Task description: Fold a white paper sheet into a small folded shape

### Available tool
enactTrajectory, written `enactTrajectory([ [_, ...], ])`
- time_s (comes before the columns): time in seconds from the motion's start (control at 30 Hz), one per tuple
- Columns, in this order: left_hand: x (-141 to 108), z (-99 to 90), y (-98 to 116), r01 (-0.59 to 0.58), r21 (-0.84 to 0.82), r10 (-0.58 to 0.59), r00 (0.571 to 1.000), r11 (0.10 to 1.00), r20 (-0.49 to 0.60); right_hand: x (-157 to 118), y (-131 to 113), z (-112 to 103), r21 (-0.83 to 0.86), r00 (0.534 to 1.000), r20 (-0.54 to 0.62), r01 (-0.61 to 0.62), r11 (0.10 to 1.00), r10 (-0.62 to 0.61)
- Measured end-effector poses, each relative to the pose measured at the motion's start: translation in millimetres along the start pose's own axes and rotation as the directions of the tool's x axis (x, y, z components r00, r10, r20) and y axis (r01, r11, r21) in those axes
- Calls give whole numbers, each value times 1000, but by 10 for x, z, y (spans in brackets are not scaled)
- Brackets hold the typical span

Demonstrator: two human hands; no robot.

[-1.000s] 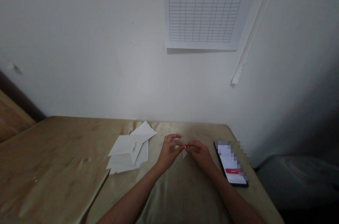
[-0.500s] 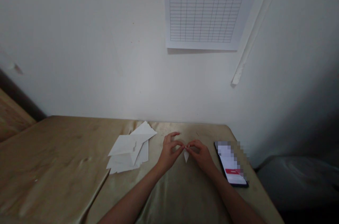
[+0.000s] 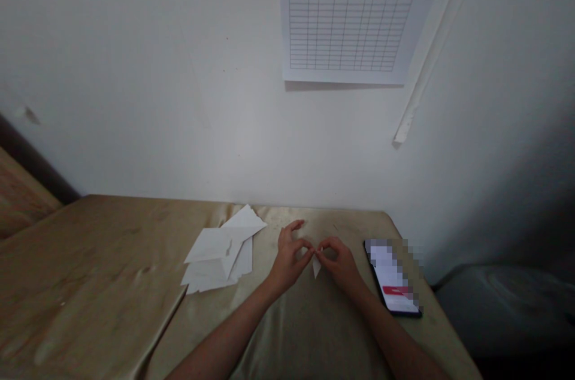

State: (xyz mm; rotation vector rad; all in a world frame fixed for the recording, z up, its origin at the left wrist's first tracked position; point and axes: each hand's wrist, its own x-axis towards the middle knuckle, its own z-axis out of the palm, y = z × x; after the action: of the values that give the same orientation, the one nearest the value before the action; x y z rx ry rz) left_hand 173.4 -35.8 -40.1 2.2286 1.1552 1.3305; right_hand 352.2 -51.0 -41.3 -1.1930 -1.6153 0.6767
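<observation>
A small white folded paper with a pointed lower end hangs between my hands over the table. My left hand pinches its top between thumb and forefinger, the other fingers raised and partly spread. From the other side, my right hand pinches the same top end, its remaining fingers curled. The fingertips of both hands nearly meet, and they hide the upper part of the paper. Left of my left hand lies a loose pile of white paper sheets.
A phone with a lit screen lies right of my right hand. The table has a shiny tan cover and meets a white wall. A printed grid sheet hangs above. Dark fabric is beyond the right edge.
Both hands keep their pinch on the small paper. Their fingers have shifted only slightly, and the paper's lower tip is a little lower.
</observation>
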Motion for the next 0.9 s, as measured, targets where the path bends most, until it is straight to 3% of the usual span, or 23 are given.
enactTrajectory([
  [0.4,43,-33,-43,28,-28,-29,999,999,-42,0,10,12,86,999,30,-14,996,12],
  [0.67,29,-8,-64,42,-49,-41,999,998,12,-18,36,19,8,1000,2,31,1000,-31],
  [0.9,17,16,-66,37,-36,-37,999,999,5,-26,73,37,-22,1000,28,-1,1000,1],
])
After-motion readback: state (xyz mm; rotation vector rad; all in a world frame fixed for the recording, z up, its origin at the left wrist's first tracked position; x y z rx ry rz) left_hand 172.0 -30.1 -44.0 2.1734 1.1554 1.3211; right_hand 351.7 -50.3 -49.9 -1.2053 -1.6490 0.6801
